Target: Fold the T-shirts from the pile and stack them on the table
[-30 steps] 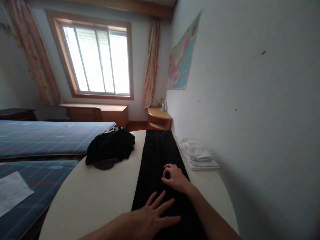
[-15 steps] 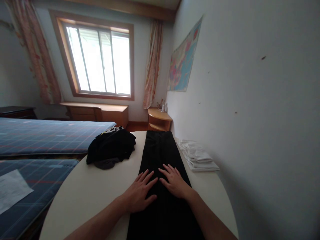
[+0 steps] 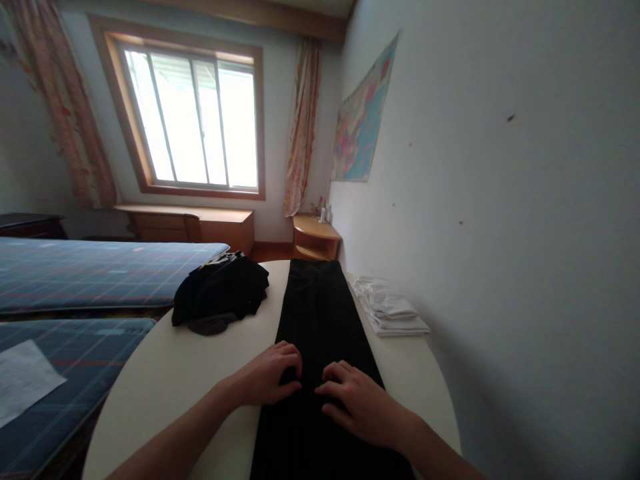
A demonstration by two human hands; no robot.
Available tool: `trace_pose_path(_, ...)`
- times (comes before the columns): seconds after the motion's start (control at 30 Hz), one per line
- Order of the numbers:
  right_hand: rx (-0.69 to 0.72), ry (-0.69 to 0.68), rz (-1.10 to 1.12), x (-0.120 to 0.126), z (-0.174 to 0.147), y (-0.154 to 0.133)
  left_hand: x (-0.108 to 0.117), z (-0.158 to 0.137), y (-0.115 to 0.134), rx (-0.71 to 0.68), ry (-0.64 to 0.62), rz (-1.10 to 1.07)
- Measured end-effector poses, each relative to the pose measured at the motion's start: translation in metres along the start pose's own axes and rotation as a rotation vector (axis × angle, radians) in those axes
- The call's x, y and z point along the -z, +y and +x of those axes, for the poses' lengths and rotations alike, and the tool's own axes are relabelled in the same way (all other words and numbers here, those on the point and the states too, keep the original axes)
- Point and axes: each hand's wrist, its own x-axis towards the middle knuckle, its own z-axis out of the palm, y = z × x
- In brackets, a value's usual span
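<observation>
A pair of black trousers [image 3: 320, 313], by its look, lies flat and lengthwise across the round cream table [image 3: 190, 393]. Over its left side my left hand [image 3: 273, 373] rests with the fingers bent and the thumb apart, nothing held between them. My right hand [image 3: 357, 400] is on the cloth a little to the right, its fingers loosely curved and parted. A gap of black fabric separates the two hands. The cloth's near end runs out of the bottom of the view.
A heap of dark clothes [image 3: 220, 290] sits at the table's far left. Folded white garments [image 3: 393, 310] are stacked on the right, near the white wall [image 3: 500, 300]. Two plaid mattresses [image 3: 100, 273] lie to the left, one bearing a paper sheet [image 3: 25, 380].
Both hands have drawn back toward me over the black cloth. Their fingers were stretched out flat and are now bent. The view has shifted slightly.
</observation>
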Motion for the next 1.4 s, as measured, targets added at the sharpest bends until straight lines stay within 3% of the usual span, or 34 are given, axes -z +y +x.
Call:
trace_pose_path(0.17,-0.017,-0.079,0.017,-0.002,-0.036,-0.016,0.0,-0.02,0.045,-0.121,-0.219,0.041)
trace_pose_path(0.43,-0.037,-0.101,0.055,0.0,-0.065,-0.027,-0.003,-0.053,0.068,-0.123,-0.201,0.185)
trace_pose_path(0.8,0.047,0.084,-0.584,-0.055,-0.075,-0.021,-0.017,-0.07,0.08,-0.088,-0.225,0.515)
trace_pose_path(0.93,-0.072,0.084,-0.453,-0.037,-0.077,-0.025,-0.013,-0.071,0.072,-0.016,-0.183,0.529)
trace_pose_path(1.03,-0.153,0.04,-0.233,-0.017,-0.081,-0.024,-0.002,-0.076,0.062,0.024,-0.153,0.366)
trace_pose_path(1.2,-0.057,-0.081,-0.007,0.009,-0.092,-0.02,0.011,-0.089,0.053,-0.002,-0.189,0.038)
trace_pose_path(1.4,-0.082,-0.215,0.089,0.042,-0.098,-0.043,0.025,-0.098,0.064,0.178,-0.217,-0.107)
